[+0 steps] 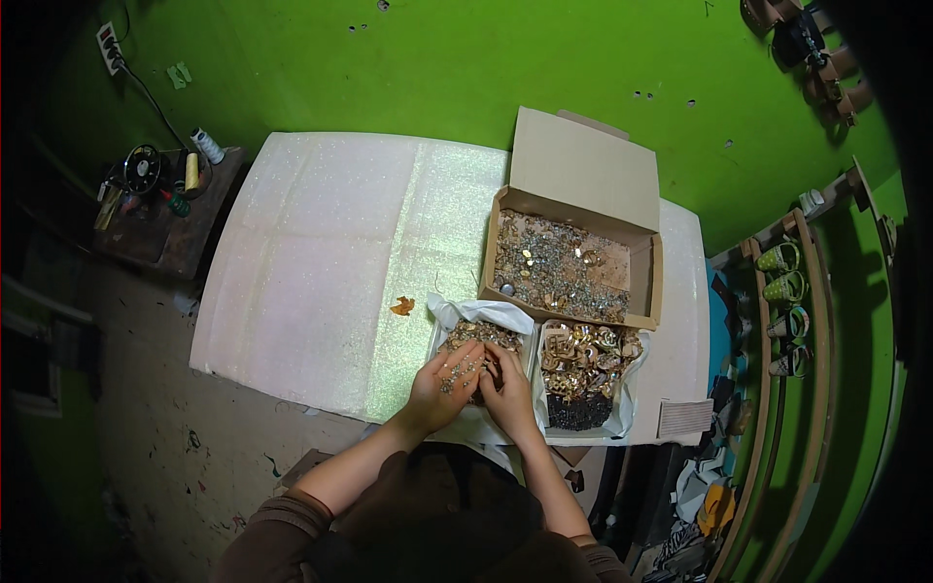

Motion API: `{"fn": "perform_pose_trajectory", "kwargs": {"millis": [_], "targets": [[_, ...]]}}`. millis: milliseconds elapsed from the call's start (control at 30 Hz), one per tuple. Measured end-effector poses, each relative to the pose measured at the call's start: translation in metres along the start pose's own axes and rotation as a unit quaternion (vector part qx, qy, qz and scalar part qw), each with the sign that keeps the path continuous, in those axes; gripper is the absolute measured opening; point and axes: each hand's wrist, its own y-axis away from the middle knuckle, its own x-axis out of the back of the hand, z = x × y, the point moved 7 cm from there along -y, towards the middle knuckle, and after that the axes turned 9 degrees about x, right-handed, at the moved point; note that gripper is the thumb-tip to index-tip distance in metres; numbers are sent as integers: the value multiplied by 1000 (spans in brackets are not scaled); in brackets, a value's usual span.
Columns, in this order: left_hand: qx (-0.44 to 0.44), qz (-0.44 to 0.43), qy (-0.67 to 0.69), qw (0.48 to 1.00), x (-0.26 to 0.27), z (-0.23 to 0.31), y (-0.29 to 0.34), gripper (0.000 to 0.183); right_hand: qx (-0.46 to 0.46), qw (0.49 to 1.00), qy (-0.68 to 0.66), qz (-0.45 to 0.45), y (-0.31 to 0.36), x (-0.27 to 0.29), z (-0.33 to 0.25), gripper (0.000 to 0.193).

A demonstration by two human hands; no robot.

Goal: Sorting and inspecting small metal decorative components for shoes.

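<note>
Work looks partway through. Left hand [437, 392] is palm up, loosely cupped, fingers not closed; small silvery fittings [462, 374] rest on it, above the left tray [486, 313] at the tabletop's [321, 233] near edge, right of centre. Right hand [509, 396] is just beside, fingers bent toward the left palm; can't tell if its grip pinches a piece or is empty.

Done, as far as shows: right tray [634, 377], also at the near edge, holds two separate groups, gold-toned pieces [581, 350] at the far end, black pieces [578, 412] at the near end. Left: the handful isn't set down yet, left tray has more mixed bits, and the cardboard box [641, 277] behind both trays, toward the far edge, has plenty loose, silver and gold mixed.

Materials: box is plain matte brown, lid standing open. Trays shallow, lined with crinkled white sheet. Gold-toned pieces shiny, curved, chunky; black ones small, grainy; silvery ones tiny, glinting, exact shape too small to tell. Tabletop cover pearly, glittery, creased. Brown jagged scrap [402, 306] left of left tray; flat ribbed piece [685, 419] at near right corner.
</note>
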Motion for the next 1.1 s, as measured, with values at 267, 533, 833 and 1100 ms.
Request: {"fn": "perform_pose_trajectory", "kwargs": {"millis": [267,533,833,1100], "targets": [[23,-21,-10,999,-11,-2,2,48,-280,770,-545,180,19,-27,59,39],[130,0,-151,980,-20,-2,5,48,-340,653,-655,172,20,-40,64,43],[127,-21,-288,949,-25,4,4,56,-302,675,-651,174,21,-39,80,41],[126,29,-349,928,-35,10,15,52,-316,655,-668,155,24,-44,79,39]]}}
